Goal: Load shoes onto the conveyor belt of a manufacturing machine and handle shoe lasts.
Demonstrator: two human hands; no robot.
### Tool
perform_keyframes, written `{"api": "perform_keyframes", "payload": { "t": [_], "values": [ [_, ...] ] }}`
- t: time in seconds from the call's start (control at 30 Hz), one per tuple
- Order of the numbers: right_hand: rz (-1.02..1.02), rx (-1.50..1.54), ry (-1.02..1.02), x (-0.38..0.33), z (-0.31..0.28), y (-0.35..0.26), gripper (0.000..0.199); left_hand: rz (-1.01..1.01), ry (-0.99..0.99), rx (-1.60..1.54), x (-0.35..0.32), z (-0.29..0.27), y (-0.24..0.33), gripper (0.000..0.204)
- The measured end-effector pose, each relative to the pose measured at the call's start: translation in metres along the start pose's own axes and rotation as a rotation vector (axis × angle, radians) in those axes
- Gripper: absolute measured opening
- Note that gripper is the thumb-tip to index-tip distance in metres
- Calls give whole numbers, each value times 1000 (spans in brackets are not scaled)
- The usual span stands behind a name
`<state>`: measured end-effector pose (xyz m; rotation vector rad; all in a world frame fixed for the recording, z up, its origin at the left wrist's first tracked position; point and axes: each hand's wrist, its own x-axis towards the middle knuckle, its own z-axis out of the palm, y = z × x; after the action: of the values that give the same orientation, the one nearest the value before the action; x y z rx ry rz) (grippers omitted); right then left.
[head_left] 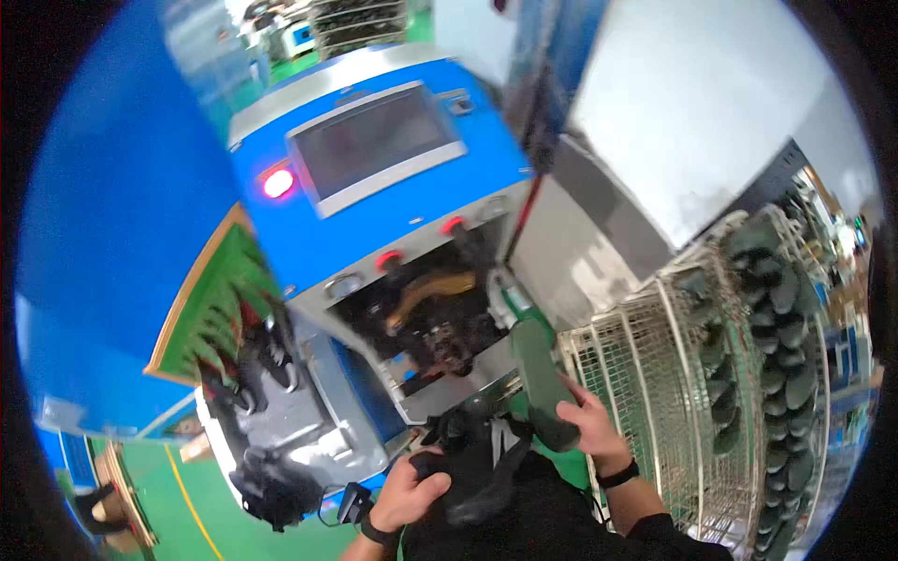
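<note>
My right hand [591,426] is closed around a dark green shoe last [540,381], whose long flat underside faces up. It hangs just right of a machine's opening and beside a wire rack. My left hand [412,492], lower and nearer to me, has its fingers curled on a black shoe upper [477,458]. That upper lies before my dark clothing, and its outline is blurred. Ahead of both hands stands the blue machine [374,159], with a dark screen, a lit red lamp and red buttons. Metal parts and a tan curved piece show inside its opening [435,318].
A wire rack [645,374] on the right carries several dark green lasts [781,374]. To the left, a grey tray [290,411] holds black pieces, with a green board [220,309] behind it. A blue panel [122,206] rises at far left, above green floor [182,496].
</note>
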<state>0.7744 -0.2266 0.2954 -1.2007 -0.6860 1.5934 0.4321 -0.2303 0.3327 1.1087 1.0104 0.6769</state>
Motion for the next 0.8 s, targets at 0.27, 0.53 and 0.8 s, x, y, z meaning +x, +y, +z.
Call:
{"api": "perform_keyframes", "payload": {
  "t": [0.27,0.53,0.8],
  "values": [
    [-124,-267,89,-40,-101,33,75,38,-242,222,48,70,7,44],
    [-61,-687,1094,-159,-160,3,76,-162,-377,395,101,149,29,51],
    [-2,-717,1934,-261,-292,16,60,-257,-296,108,125,187,23,45]
  ]
}}
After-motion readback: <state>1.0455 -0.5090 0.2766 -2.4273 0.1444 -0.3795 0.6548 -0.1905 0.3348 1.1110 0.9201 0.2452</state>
